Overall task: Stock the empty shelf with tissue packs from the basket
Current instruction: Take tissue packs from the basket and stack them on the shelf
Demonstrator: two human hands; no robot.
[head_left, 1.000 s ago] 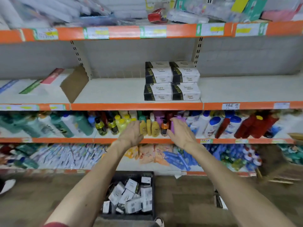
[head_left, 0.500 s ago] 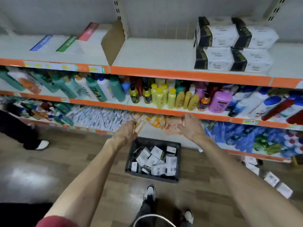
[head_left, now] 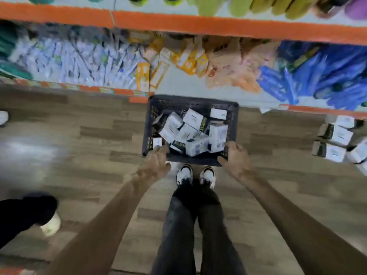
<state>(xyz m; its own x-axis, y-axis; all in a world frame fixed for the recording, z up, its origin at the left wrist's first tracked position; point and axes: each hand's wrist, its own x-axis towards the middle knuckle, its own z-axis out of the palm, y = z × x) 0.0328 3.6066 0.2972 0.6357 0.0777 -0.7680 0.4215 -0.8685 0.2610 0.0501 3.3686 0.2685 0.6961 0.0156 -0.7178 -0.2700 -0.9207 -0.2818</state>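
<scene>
A dark plastic basket (head_left: 153,108) stands on the wooden floor in front of my feet, holding several white and black tissue packs (head_left: 190,132) in a loose heap. My left hand (head_left: 155,165) hangs over the basket's near left corner with relaxed fingers and holds nothing. My right hand (head_left: 235,157) hovers at the near right corner, its fingers spread over the rim, also holding nothing. The shelf with the stacked packs is out of view above.
More tissue packs (head_left: 335,139) lie on the floor at the right. The bottom shelf (head_left: 198,84) behind the basket holds toothbrushes, orange boxes and blue packets. Another person's dark leg and pale shoe (head_left: 27,215) stand at the left. My own shoes (head_left: 195,174) touch the basket's near side.
My head has tipped down from the shelves to the floor. Both hands have dropped from shelf height to the basket's near rim.
</scene>
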